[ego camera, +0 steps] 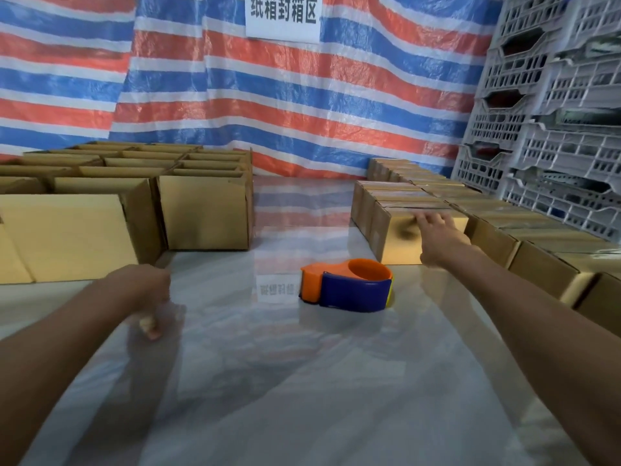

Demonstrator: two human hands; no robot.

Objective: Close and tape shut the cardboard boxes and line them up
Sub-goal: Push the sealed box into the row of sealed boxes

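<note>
A taped cardboard box (400, 237) stands at the near end of a row of sealed boxes (403, 191) on the right. My right hand (437, 232) rests on its near top edge, fingers straight on the lid. An orange and blue tape dispenser (349, 285) lies on the glossy floor between my arms. My left hand (148, 297) hovers low over the floor with its fingers curled under and nothing visible in them. Open, unsealed boxes (205, 210) stand in a block on the left.
A second row of sealed boxes (544, 257) runs along the right, beside stacked grey plastic crates (544, 129). A striped red, white and blue tarp (302, 105) with a white paper sign (284, 15) hangs behind. The shiny floor (302, 381) stretches in front.
</note>
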